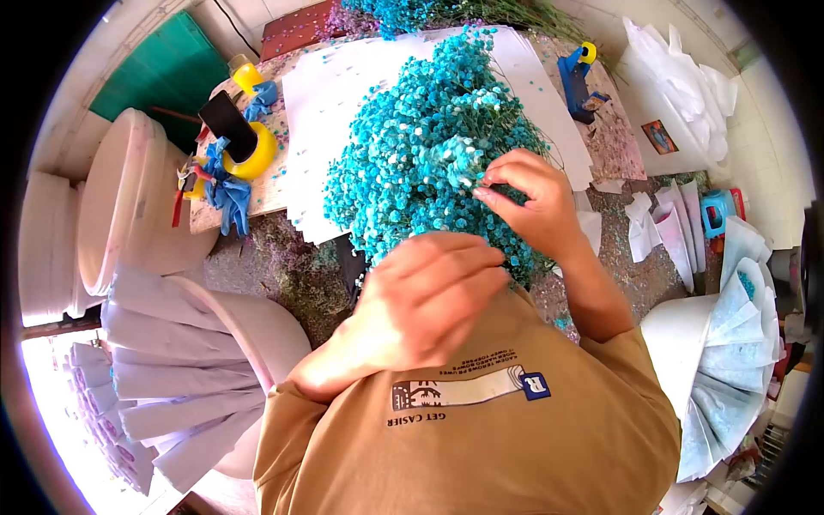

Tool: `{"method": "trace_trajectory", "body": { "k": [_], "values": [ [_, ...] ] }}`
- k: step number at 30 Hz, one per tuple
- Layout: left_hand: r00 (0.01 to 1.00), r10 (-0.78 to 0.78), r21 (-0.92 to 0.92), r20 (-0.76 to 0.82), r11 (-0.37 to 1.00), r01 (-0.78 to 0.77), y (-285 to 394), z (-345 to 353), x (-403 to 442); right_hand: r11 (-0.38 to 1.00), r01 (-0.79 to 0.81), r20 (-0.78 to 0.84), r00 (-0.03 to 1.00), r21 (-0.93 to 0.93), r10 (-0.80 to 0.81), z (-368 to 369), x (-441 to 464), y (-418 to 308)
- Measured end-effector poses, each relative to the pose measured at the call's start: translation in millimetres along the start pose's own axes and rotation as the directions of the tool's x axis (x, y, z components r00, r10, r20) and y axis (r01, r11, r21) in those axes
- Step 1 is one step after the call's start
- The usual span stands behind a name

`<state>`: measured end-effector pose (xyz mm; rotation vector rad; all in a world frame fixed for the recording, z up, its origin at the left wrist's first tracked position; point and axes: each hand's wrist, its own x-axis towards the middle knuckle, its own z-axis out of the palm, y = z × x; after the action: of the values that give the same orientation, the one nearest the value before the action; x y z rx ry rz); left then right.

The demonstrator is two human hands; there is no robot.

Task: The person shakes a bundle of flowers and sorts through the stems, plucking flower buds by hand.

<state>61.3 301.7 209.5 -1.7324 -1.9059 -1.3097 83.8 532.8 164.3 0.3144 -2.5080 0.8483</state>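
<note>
A large mass of turquoise baby's breath flowers leans over the near edge of the table in front of my chest. My right hand is at its right side, thumb and forefinger pinched together at a small, paler flower sprig. Close to my shirt, my left hand is curled in front of the lower flowers, slightly blurred. Its fingertips are turned away, so what they hold, if anything, is hidden.
White paper sheets cover the table. A blue tape dispenser stands right; a phone, yellow tape roll and blue gloves lie left. Tubs with paper-wrapped bundles flank me.
</note>
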Motion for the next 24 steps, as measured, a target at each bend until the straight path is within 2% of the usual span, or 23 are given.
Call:
{"method": "trace_trajectory", "body": {
  "k": [1,3,4,6,7,8,9,11,13,14,16,17,18,20,21,22,24],
  "values": [
    [1.000,0.001,0.006,-0.004,1.000,-0.001,-1.1,6.9,0.9,0.982,-0.058,-0.054,0.996,0.179,0.069,0.6,-0.7,2.7],
    [0.982,-0.186,0.001,-0.036,0.982,0.186,-10.1,22.0,-4.8,0.872,-0.169,-0.126,0.959,0.459,0.253,-3.3,-6.1,9.3],
    [0.958,-0.273,-0.002,-0.084,0.962,0.274,-16.5,21.3,-8.2,0.703,-0.242,-0.105,0.905,0.669,0.412,-3.3,-11.5,10.5],
    [0.806,-0.584,-0.199,-0.097,0.805,0.559,-21.8,20.2,-12.2,0.749,-0.093,-0.189,0.941,0.656,0.282,0.6,-17.9,18.4],
    [0.769,-0.625,-0.276,-0.138,0.770,0.576,-27.8,22.1,-10.7,0.736,-0.093,-0.176,0.944,0.671,0.280,3.1,-20.7,17.7],
    [0.736,-0.652,-0.269,-0.182,0.753,0.600,-29.0,23.1,-6.3,0.720,-0.095,-0.159,0.948,0.688,0.277,5.6,-22.9,15.5],
    [0.721,-0.672,-0.278,-0.172,0.735,0.619,-29.1,23.0,0.1,0.771,-0.134,-0.141,0.950,0.622,0.279,6.4,-23.4,15.6],
    [0.703,-0.690,-0.275,-0.174,0.719,0.638,-34.2,23.2,9.9,0.772,-0.128,-0.146,0.950,0.623,0.275,10.8,-23.5,14.8],
    [0.700,-0.702,-0.121,-0.129,0.712,0.692,-44.5,25.4,14.7,0.790,-0.149,-0.125,0.954,0.595,0.274,11.2,-24.2,13.7],
    [0.700,-0.701,-0.117,-0.135,0.713,0.691,-51.1,27.2,13.5,0.789,-0.144,-0.124,0.955,0.597,0.268,13.2,-23.6,13.2],
    [0.826,-0.522,0.050,-0.214,0.838,0.543,-63.7,35.5,8.1,0.812,-0.117,-0.166,0.953,0.572,0.253,15.5,-24.9,13.4],
    [0.841,-0.479,0.026,-0.252,0.865,0.500,-67.2,38.7,6.0,0.812,-0.118,-0.168,0.952,0.571,0.257,15.7,-24.5,12.4],
    [0.843,-0.479,0.023,-0.245,0.866,0.499,-62.6,36.7,7.7,0.784,-0.184,-0.141,0.935,0.592,0.325,15.2,-23.7,10.4],
    [0.631,-0.752,-0.340,-0.191,0.654,0.676,-49.4,28.6,11.5,0.751,-0.251,-0.116,0.910,0.611,0.398,12.9,-22.0,7.4],
    [0.644,-0.740,-0.521,-0.192,0.633,0.572,-52.1,27.2,8.4,0.689,-0.266,-0.089,0.897,0.675,0.433,12.4,-19.3,6.2],
    [0.672,-0.717,-0.590,-0.185,0.628,0.508,-52.6,24.2,7.6,0.621,-0.277,-0.059,0.884,0.734,0.464,12.2,-17.2,4.9],
    [0.669,-0.733,-0.448,-0.127,0.644,0.620,-47.9,20.1,11.2,0.609,-0.277,-0.056,0.881,0.743,0.469,13.4,-15.7,5.0]
  ]
}}
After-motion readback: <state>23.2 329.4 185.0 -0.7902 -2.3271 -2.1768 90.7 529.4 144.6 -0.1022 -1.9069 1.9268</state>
